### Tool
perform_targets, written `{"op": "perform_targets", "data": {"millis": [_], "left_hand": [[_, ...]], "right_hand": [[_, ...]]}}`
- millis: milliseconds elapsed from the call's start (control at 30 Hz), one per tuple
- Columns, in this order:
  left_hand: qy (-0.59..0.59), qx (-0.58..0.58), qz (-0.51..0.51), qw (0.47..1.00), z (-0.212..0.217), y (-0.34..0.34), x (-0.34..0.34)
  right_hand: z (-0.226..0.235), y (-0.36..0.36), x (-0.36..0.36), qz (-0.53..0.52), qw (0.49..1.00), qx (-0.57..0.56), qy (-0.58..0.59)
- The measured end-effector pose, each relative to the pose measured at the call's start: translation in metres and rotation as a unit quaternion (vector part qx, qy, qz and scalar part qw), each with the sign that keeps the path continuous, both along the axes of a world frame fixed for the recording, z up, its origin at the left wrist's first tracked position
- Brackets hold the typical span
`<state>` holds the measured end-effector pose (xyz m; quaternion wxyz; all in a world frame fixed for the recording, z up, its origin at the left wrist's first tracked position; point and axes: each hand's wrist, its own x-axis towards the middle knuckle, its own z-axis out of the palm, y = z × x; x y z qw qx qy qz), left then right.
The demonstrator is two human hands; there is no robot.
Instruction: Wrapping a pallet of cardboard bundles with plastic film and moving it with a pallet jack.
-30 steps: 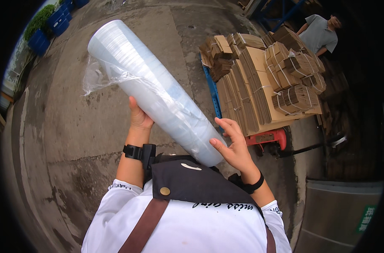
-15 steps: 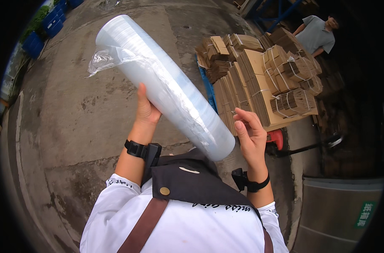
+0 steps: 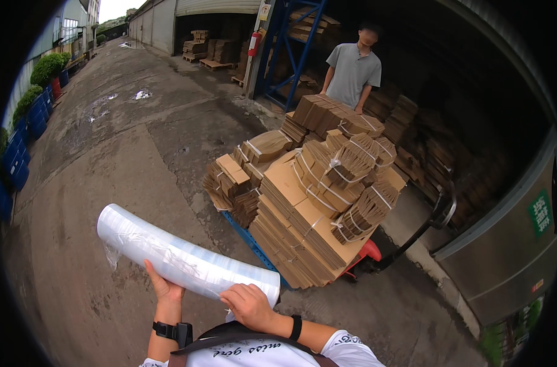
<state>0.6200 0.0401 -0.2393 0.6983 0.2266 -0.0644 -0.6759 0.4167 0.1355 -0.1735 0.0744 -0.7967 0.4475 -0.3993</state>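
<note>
A long roll of clear stretch film (image 3: 180,255) lies slantwise in front of me, its far end pointing left. A loose, crumpled flap of film hangs by that left end. My left hand (image 3: 166,287) holds the roll from below, thumb up along its near side; the other fingers are hidden under it. My right hand (image 3: 251,306) is closed at the roll's right end, its fingers curled against the film. Beyond the roll, flattened cardboard boxes (image 3: 303,220) tied in bundles are stacked on a blue pallet (image 3: 252,246).
A red pallet jack (image 3: 369,251) with a black handle (image 3: 407,244) stands at the pallet's right. Behind the stack is a person (image 3: 355,70) in a grey shirt. A metal door panel (image 3: 505,263) is at right; blue barrels (image 3: 15,160) with plants line the left.
My right hand has come from beside the roll onto its right end. The roll sits lower and flatter, and the view has lifted toward the stack and the person.
</note>
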Motion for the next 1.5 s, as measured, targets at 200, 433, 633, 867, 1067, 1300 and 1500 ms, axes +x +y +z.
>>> {"op": "perform_targets", "data": {"millis": [200,433,633,867,1067,1300,1500], "left_hand": [[-0.022,0.033,-0.019,0.999,0.033,-0.097,0.013],[0.036,-0.236,-0.105,0.966,0.048,-0.202,0.102],[0.105,-0.247,-0.187,0.945,0.035,-0.292,0.138],[0.099,0.121,-0.277,0.948,-0.127,-0.357,0.131],[0.033,0.296,-0.298,0.907,-0.333,-0.336,0.111],[0.050,0.369,-0.315,0.873,-0.590,-0.306,0.042],[0.027,0.373,-0.425,0.824,-0.746,-0.283,0.013]], "right_hand": [[0.043,-0.099,0.022,0.049,0.998,-0.037,-0.002],[0.148,-0.153,0.033,-0.050,0.990,0.019,-0.133],[0.088,-0.222,0.102,-0.209,0.928,0.263,-0.161],[-0.067,-0.239,0.138,-0.348,0.853,0.309,-0.237],[-0.194,-0.259,0.146,-0.306,0.882,0.313,-0.174],[-0.417,-0.248,0.110,-0.313,0.868,0.357,-0.147],[-0.563,-0.245,0.067,-0.311,0.871,0.351,-0.145]]}}
